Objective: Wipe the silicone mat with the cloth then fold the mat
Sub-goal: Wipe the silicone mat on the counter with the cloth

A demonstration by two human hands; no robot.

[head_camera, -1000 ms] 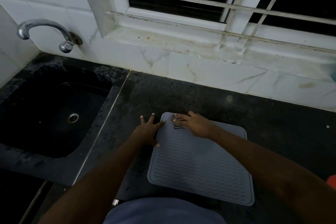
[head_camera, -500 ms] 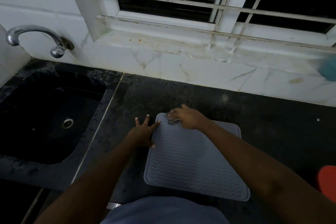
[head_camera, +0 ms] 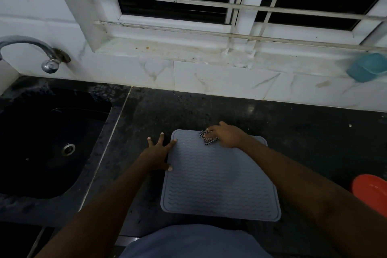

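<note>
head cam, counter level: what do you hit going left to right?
sink → left hand → silicone mat → red bowl. The right hand with the checked cloth sits over the mat's far edge, so it is left unranked.

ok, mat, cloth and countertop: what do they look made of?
Mat: grey, matte, likely silicone; moulded wavy ribs and a raised rim. Cloth: woven fabric, black-and-white check, bunched under the right hand. Countertop: dark speckled polished stone, probably granite; faint sheen.
</note>
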